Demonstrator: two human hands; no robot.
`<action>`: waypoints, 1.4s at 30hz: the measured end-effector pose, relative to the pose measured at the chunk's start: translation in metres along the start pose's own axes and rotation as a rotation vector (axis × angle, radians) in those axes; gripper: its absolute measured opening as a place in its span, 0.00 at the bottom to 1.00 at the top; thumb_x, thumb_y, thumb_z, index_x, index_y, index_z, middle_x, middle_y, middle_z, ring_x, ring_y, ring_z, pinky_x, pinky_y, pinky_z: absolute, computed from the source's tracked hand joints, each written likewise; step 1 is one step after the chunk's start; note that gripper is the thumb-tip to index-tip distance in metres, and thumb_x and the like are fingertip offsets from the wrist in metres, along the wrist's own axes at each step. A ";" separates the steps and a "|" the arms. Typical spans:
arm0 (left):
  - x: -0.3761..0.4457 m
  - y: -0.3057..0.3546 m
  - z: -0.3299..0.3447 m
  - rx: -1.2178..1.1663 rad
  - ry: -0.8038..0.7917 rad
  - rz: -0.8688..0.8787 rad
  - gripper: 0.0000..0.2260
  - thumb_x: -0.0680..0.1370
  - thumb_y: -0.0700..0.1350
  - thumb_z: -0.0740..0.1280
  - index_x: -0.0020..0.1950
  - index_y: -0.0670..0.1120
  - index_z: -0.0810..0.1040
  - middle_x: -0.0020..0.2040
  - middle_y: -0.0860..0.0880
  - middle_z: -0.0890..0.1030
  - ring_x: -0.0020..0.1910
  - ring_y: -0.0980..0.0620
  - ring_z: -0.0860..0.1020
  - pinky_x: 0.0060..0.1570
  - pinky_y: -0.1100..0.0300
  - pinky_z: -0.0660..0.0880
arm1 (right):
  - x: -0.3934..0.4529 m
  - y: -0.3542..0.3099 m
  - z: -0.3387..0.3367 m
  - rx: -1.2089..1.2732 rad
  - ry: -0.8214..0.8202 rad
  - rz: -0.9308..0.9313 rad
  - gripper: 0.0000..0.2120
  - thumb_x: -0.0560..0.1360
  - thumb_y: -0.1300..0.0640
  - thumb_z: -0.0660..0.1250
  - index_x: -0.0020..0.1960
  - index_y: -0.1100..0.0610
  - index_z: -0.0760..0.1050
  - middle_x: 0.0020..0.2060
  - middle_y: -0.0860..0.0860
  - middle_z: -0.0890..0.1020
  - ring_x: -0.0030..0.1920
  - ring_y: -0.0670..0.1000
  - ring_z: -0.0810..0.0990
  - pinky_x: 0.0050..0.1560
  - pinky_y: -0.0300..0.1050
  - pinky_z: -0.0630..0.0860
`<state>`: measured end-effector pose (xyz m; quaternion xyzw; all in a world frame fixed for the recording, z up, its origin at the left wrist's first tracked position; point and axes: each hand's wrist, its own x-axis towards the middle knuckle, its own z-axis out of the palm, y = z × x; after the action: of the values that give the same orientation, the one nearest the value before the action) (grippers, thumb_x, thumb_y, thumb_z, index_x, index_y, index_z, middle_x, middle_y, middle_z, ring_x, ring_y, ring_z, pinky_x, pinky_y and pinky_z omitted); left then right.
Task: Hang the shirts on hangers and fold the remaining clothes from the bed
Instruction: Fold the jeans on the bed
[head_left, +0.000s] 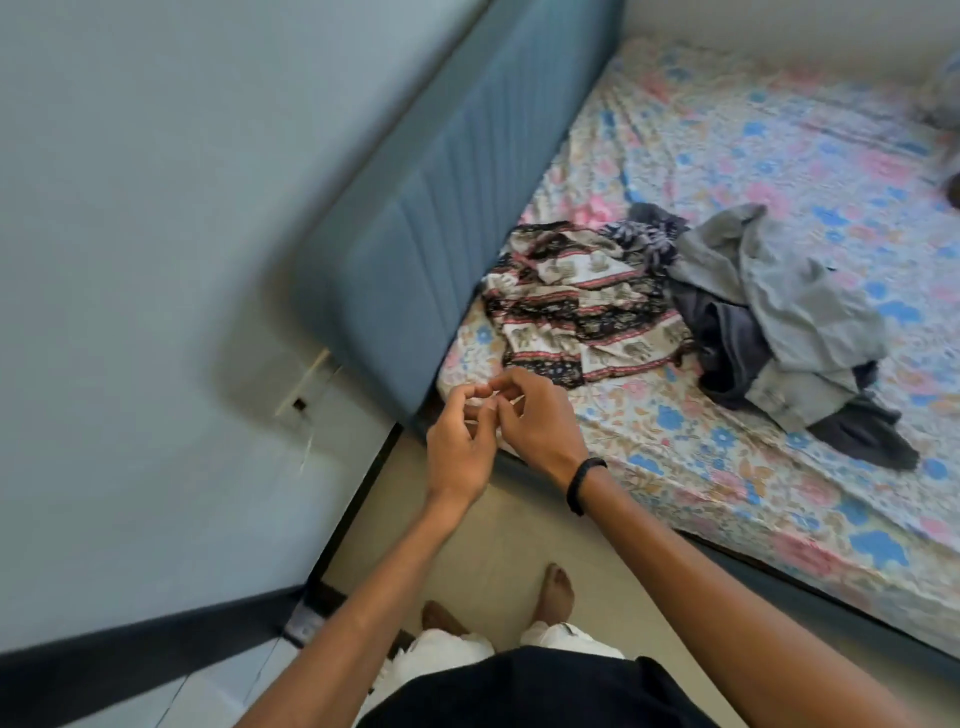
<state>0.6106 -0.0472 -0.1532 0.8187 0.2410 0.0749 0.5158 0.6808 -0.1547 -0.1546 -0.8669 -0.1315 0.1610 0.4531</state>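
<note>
A crumpled elephant-print garment (576, 317) lies on the bed near the headboard. Beside it to the right sits a pile with a grey shirt (774, 301), a dark grey garment (732, 348) under it and a dark floral piece (644, 234) behind. My left hand (460, 441) and my right hand (535, 421) meet in front of me over the bed's corner, fingers curled and fingertips touching each other. I see no cloth in either hand; whether they pinch something small cannot be made out. A black band circles my right wrist.
The bed (727, 467) has a floral sheet and a blue padded headboard (415, 249) against the pale wall. My bare feet (556, 587) stand on the cream floor between wall and bed. A wall socket (298, 402) sits low on the left.
</note>
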 end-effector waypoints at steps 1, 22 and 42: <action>0.002 0.006 0.021 -0.003 -0.034 -0.001 0.08 0.84 0.51 0.65 0.61 0.50 0.78 0.44 0.54 0.85 0.42 0.61 0.83 0.44 0.53 0.82 | 0.002 0.015 -0.015 -0.009 0.025 0.021 0.08 0.79 0.58 0.67 0.55 0.50 0.81 0.44 0.44 0.85 0.40 0.42 0.83 0.42 0.45 0.82; 0.176 0.017 0.295 0.223 -0.656 -0.083 0.09 0.85 0.53 0.61 0.63 0.55 0.75 0.47 0.54 0.84 0.41 0.56 0.83 0.41 0.51 0.81 | 0.142 0.228 -0.142 -0.015 0.184 0.574 0.08 0.81 0.59 0.65 0.57 0.53 0.81 0.47 0.49 0.84 0.47 0.49 0.83 0.49 0.52 0.84; 0.234 0.009 0.545 0.433 -0.718 -0.190 0.18 0.82 0.54 0.64 0.72 0.54 0.69 0.51 0.51 0.81 0.52 0.49 0.80 0.50 0.50 0.79 | 0.199 0.494 -0.256 0.038 0.457 1.150 0.37 0.73 0.38 0.75 0.68 0.61 0.64 0.65 0.60 0.74 0.65 0.63 0.75 0.60 0.56 0.74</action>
<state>1.0202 -0.3810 -0.4235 0.8564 0.1305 -0.3150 0.3878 1.0048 -0.5447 -0.4581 -0.8033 0.4603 0.1919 0.3257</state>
